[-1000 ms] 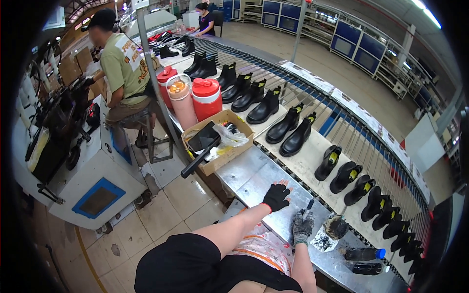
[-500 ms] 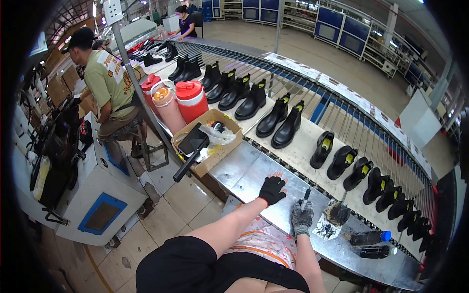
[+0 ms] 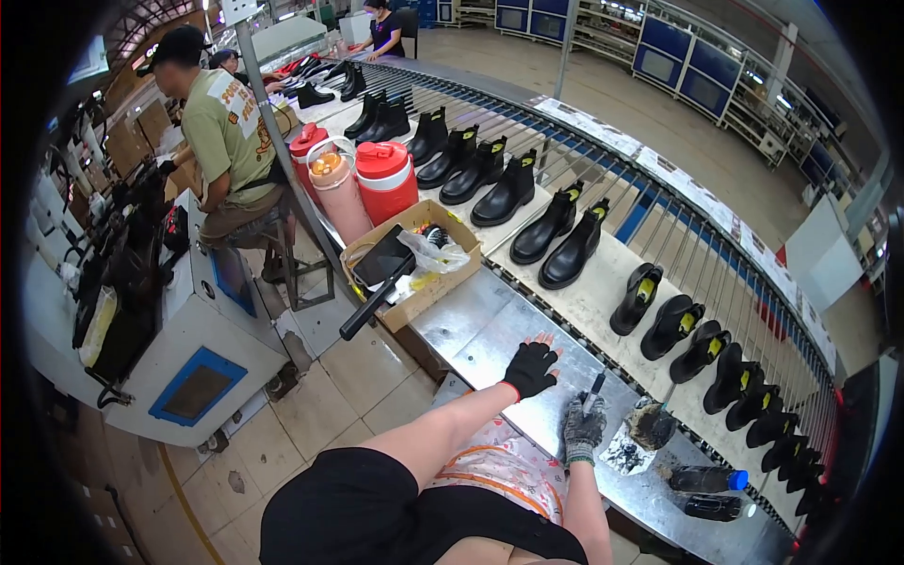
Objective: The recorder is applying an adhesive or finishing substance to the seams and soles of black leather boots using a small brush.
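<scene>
My left hand point(image 3: 532, 369) wears a black fingerless glove; its fingers are spread over the metal table point(image 3: 480, 325), holding nothing. My right hand point(image 3: 584, 428), in a grey stained knit glove, grips a slim pen-like tool point(image 3: 593, 394) with a dark upper end pointing up. Beside that hand sits a blackened round pot point(image 3: 650, 426) with a thin handle sticking out, on a black-smeared white sheet point(image 3: 623, 456). Beyond the table, a pair of black ankle boots point(image 3: 572, 247) stands on the white conveyor belt, with more boots point(image 3: 659, 325) lined up to the right.
Two dark bottles, one blue-capped point(image 3: 706, 479), lie at the table's right. A cardboard box point(image 3: 443, 294) holds a black long-handled tool point(image 3: 377, 299). Red-and-white jugs point(image 3: 386, 184) and a pink bottle point(image 3: 341, 202) stand behind. A person point(image 3: 226, 141) sits at left by a machine point(image 3: 198, 377).
The view has swung slightly left, so the boots and jugs appear further right. Both hands keep nearly the same pose, the right one still gripping the pen-like tool.
</scene>
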The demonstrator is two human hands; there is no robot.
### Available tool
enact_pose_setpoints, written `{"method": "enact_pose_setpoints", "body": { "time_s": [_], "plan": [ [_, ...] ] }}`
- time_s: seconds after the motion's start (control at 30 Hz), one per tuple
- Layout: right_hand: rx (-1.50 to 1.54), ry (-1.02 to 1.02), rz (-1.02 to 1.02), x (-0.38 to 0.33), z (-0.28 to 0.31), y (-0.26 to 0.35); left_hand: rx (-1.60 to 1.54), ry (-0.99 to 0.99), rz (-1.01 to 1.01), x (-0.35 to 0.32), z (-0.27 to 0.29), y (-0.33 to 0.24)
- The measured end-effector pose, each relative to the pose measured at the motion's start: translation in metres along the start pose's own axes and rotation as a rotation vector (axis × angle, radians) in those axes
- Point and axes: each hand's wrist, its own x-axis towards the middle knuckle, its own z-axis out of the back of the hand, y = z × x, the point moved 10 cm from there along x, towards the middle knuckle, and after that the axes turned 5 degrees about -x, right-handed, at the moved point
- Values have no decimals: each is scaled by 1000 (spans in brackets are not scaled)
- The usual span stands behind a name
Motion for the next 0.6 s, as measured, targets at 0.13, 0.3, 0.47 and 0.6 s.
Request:
{"method": "enact_pose_setpoints", "body": {
  "time_s": [0.13,0.3,0.47,0.6],
  "plan": [
    [41,-98,-2,0,-2,-23,-22,-14,-40,4,1,-6],
    [862,-225,-334,-21,22,-62,-57,15,-30,1,4,-4],
    [1326,-184,-624,-49,39,-74,-79,-8,-29,1,6,-2],
    [1188,48,-618,-72,0,-71,-122,7,-26,3,4,1]
  ]
}}
